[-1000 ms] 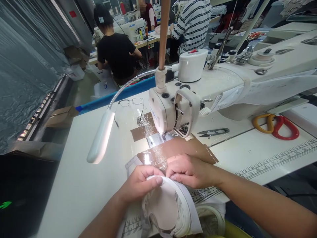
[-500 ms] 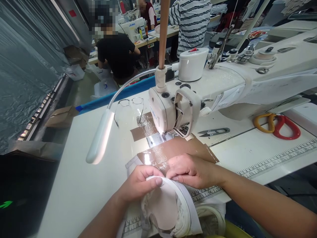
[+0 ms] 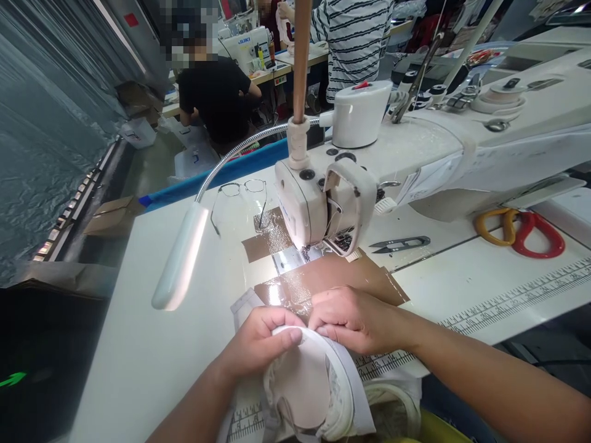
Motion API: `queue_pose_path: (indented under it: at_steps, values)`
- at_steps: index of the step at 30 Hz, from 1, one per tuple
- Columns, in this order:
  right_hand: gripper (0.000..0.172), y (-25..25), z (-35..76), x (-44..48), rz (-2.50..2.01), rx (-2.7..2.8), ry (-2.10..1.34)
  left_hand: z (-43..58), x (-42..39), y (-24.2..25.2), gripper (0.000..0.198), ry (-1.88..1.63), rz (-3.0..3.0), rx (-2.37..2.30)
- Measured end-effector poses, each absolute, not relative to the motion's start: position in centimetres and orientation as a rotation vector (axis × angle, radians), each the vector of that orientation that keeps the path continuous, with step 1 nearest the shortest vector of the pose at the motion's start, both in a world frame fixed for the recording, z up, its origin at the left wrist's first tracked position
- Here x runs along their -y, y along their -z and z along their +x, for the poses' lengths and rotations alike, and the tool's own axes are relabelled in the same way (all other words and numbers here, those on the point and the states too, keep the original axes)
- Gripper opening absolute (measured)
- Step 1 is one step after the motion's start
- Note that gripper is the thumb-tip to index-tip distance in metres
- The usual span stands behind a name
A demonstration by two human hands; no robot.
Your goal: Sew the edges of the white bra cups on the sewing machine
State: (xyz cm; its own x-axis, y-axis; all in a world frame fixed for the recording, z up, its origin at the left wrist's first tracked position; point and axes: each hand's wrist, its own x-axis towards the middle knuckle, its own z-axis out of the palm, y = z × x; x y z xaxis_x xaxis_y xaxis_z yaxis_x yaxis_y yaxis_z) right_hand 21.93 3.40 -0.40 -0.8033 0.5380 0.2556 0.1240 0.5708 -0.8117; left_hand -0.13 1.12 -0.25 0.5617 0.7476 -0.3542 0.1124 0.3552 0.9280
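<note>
My left hand (image 3: 261, 341) and my right hand (image 3: 355, 319) both pinch the upper edge of a beige padded fabric piece with a white band (image 3: 309, 384), at the near edge of the white table (image 3: 138, 344). The fingers of both hands are closed on the band. The piece hangs partly over the table's edge. Just beyond my hands lies shiny brown tape (image 3: 323, 280) stuck to the table, leading to the needle plate of the cream sewing machine (image 3: 332, 197).
A gooseneck lamp (image 3: 180, 258) reaches over the table's left. Eyeglasses (image 3: 242, 187) lie behind the machine head. Thread snips (image 3: 399, 243) and red-and-yellow scissors (image 3: 521, 227) lie to the right. Other people sit at machines in the background.
My hands and the fabric piece have stayed almost still. The view has tipped slightly, so the machine and lamp sit a little higher and further left in the picture.
</note>
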Motion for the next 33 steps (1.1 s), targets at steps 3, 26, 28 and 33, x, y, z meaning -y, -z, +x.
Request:
queue_pose_path:
  at_steps: [3, 26, 28, 33]
  values:
    - [0.018, 0.38, 21.88, -3.44, -0.529, 2.308, -1.179, -0.10, -1.11, 0.29, 0.021, -0.495, 1.154, -0.908]
    - [0.019, 0.23, 21.94, -3.47, -0.503, 2.333, -1.147, -0.16, -1.10, 0.34, 0.023, -0.483, 1.095, -0.886]
    - [0.019, 0.27, 21.95, -3.46, -0.506, 2.342, -1.140, -0.16, -1.15, 0.32, 0.023, -0.478, 1.099, -0.890]
    - [0.018, 0.21, 21.91, -3.48, -0.485, 2.338, -1.141, -0.20, -1.10, 0.45, 0.024, -0.465, 1.078, -0.907]
